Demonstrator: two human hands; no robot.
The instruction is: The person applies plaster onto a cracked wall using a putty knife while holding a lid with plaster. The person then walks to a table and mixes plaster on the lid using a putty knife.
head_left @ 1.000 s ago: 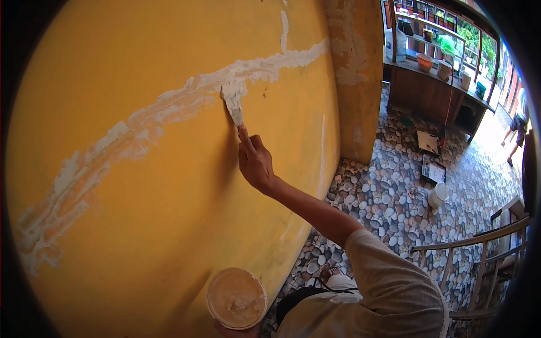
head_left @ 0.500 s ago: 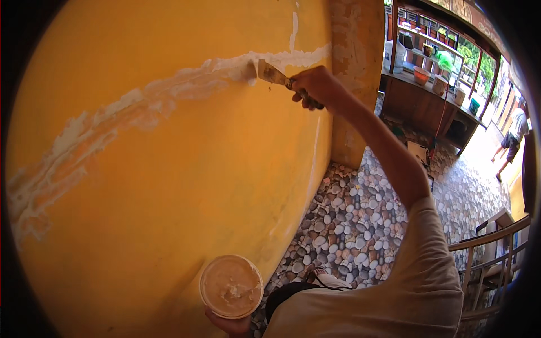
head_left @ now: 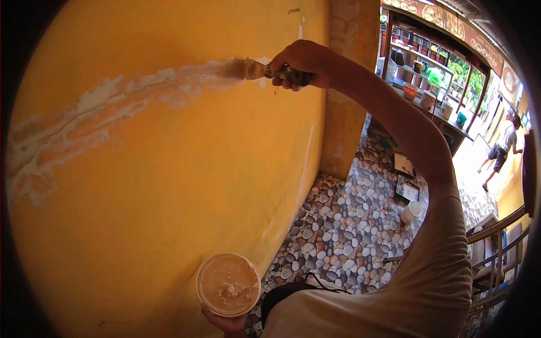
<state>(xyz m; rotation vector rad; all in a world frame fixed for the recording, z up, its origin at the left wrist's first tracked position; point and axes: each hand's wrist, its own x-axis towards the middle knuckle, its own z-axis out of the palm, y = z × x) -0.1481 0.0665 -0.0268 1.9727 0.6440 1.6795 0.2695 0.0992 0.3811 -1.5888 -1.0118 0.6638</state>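
My right hand [head_left: 301, 65] is wrapped round the handle of a putty knife [head_left: 256, 69]. Its blade is at the yellow wall [head_left: 169, 197], on a long, rough band of pale filler [head_left: 129, 93] that runs across to the left. Low in front of me, my left hand [head_left: 225, 321] grips a round tub [head_left: 229, 284] from beneath and the side. Light, creamy filler with a lumpy patch in its middle shows inside the tub. Most of the left fingers are hidden under it.
Pebble-patterned flooring [head_left: 338, 236] lies to the right of the wall, past a pillar [head_left: 345, 129]. A white bucket [head_left: 411, 212] stands there. Wooden chairs [head_left: 496, 253] are at the right, and a stall counter with shelves [head_left: 420, 90] stands farther back. Another person [head_left: 500, 149] is at the far right.
The putty knife, in my right hand, has shifted left against the filler band. My view has turned slightly, bringing the white bucket into sight. The tub stays in my left hand.
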